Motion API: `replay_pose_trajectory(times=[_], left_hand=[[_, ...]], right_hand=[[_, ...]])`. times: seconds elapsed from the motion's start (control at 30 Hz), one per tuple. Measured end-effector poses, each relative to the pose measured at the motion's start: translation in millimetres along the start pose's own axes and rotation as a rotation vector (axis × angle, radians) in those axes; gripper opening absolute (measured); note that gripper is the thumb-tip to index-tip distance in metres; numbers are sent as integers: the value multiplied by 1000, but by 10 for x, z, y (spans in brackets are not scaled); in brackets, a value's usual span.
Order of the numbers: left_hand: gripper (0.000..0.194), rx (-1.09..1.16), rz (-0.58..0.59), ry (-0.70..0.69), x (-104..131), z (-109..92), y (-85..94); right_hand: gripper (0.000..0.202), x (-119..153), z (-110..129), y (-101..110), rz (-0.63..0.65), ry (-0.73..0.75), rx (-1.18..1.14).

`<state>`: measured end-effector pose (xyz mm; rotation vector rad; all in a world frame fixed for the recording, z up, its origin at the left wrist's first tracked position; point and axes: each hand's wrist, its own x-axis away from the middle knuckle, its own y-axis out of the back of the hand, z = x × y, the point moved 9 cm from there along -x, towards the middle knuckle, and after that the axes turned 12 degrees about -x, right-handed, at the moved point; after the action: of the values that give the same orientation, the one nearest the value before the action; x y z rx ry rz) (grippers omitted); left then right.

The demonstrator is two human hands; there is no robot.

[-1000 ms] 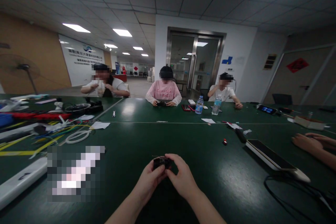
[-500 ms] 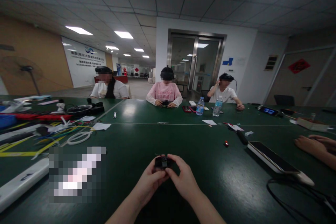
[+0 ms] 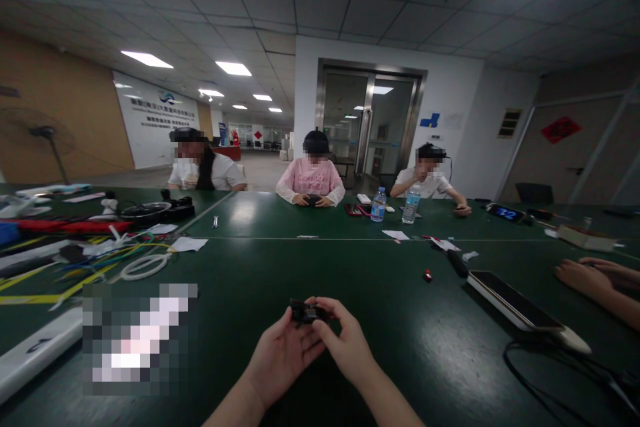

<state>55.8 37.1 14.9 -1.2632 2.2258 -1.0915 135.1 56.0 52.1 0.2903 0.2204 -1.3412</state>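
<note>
A small black device [image 3: 306, 312] with a grey, slightly shiny patch is held up over the dark green table, between my two hands. Its exact kind I cannot make out. My right hand [image 3: 345, 340] pinches its right end between thumb and index finger. On the other side, my left hand [image 3: 285, 350] steadies the left end, its thumb along the edge. The left palm is turned up, the lower fingers reach loosely beneath the device, and part of that grip is hidden behind it.
Left lie a white power strip [image 3: 43, 350], a blurred-out flat item [image 3: 143, 340], a coiled white cable [image 3: 145, 267] and wires. Right are a phone on a white block [image 3: 515, 303], black cables [image 3: 520, 373] and another person's hands [image 3: 585, 277]. Bottles [image 3: 379, 205] and three seated people are opposite.
My left thumb has come off the device's front to its left edge, and the left palm has turned up. The device has shifted slightly left, with its left end more exposed.
</note>
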Motion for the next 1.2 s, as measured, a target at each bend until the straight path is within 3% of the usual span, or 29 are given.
replay_pose_trajectory(times=[0.37, 0.6, 0.93, 1.2], left_hand=[[34, 44, -38, -19, -8, -16, 34], [33, 15, -83, -36, -30, -5, 121], [33, 55, -51, -12, -35, 31, 104], [29, 51, -96, -21, -30, 37, 157]], right_hand=[[33, 27, 53, -39, 28, 5, 45], [29, 36, 142, -64, 44, 122, 68], [23, 22, 87, -78, 51, 48, 75], [23, 24, 68, -85, 63, 54, 83]])
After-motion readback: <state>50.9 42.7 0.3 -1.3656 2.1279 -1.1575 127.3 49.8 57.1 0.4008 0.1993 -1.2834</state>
